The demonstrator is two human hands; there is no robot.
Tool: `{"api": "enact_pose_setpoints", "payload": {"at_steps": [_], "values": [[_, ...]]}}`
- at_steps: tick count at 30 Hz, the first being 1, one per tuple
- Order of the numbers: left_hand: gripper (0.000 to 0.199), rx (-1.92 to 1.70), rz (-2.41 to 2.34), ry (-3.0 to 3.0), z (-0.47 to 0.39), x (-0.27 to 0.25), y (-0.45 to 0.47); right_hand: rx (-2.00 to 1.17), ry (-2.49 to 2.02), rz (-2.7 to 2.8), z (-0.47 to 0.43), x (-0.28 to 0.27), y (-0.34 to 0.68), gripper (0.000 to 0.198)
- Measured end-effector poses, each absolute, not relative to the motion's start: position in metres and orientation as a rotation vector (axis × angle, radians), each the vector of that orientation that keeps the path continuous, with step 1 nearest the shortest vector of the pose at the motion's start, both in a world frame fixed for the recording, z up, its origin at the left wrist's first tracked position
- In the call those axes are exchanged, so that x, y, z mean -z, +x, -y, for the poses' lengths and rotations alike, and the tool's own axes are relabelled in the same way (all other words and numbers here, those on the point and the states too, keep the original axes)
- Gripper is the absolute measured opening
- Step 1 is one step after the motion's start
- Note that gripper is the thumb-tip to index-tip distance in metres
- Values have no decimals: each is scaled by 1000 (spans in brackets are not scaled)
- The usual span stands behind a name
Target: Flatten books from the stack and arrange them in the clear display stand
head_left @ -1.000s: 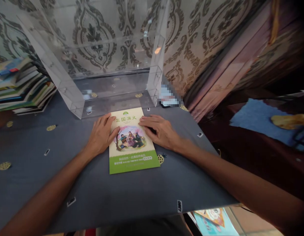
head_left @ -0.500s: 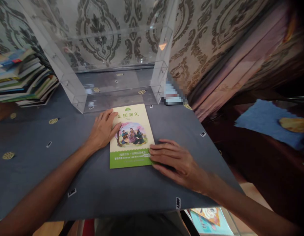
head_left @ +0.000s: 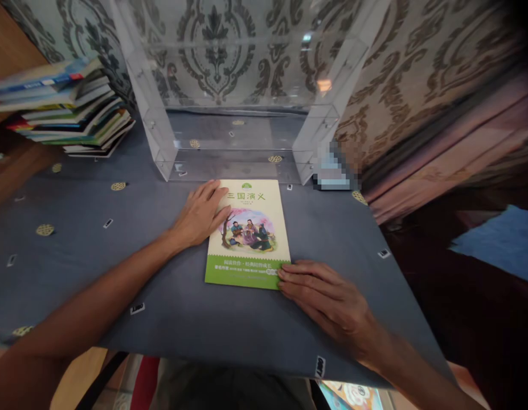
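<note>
A thin book [head_left: 249, 234] with a cream cover, a painted picture of seated people and a green band along its bottom lies flat on the grey tablecloth. My left hand [head_left: 199, 215] rests palm down at its upper left edge, fingers stretched and the fingertips and thumb on the cover. At the lower right corner, the fingertips of my right hand [head_left: 327, 296] touch the green band, with the fingers extended side by side. Both hands keep to the book's edges, and its title and picture stay mostly uncovered.
A clear acrylic rack [head_left: 236, 162] stands just behind the book, against the patterned curtain [head_left: 216, 51]. Stacked books [head_left: 82, 111] pile up at the back left. A pixelated, blurred-out object [head_left: 334, 171] sits right of the rack. The table's front edge runs close to me.
The view has turned left, so the whole scene sits further right. Both hands stay at the same edges of the book, which still lies in front of the rack.
</note>
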State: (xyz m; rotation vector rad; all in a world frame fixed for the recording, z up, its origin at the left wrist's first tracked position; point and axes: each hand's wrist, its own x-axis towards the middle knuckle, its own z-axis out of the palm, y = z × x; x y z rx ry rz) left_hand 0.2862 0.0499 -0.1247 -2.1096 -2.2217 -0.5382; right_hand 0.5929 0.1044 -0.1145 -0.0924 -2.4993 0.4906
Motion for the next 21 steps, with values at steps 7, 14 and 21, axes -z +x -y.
{"api": "enact_pose_setpoints", "payload": {"at_steps": [7, 14, 21], "values": [[43, 556, 2192, -2152, -48, 128, 285, -517, -56, 2534, -105, 105, 587, 20], [41, 582, 2183, -2160, -49, 128, 286, -586, -29, 2557, -116, 101, 572, 26], [42, 591, 2194, -2174, -47, 129, 285, -636, -7, 2608, -144, 105, 536, 26]]}}
